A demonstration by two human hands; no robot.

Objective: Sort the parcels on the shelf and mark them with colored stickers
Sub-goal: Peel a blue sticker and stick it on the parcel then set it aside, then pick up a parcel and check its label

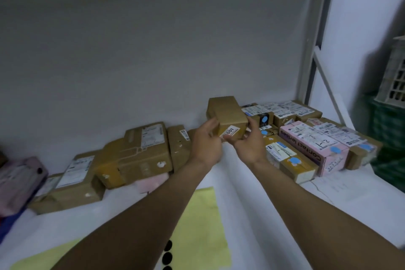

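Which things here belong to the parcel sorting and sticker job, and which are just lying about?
Job: small box, held by left hand and right hand; blue-stickered parcels; plain brown parcels; yellow sheet.
Lying about: white crate; purple bag.

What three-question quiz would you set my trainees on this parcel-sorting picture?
1. True or false: the left hand and the right hand both hold the small brown box.
2. What colour are the round stickers on the parcels at the right? A red, B blue, C green.
3. Fill the gap: the pink box reads "Contact ____".
Key: 1 true; 2 B; 3 lenses.
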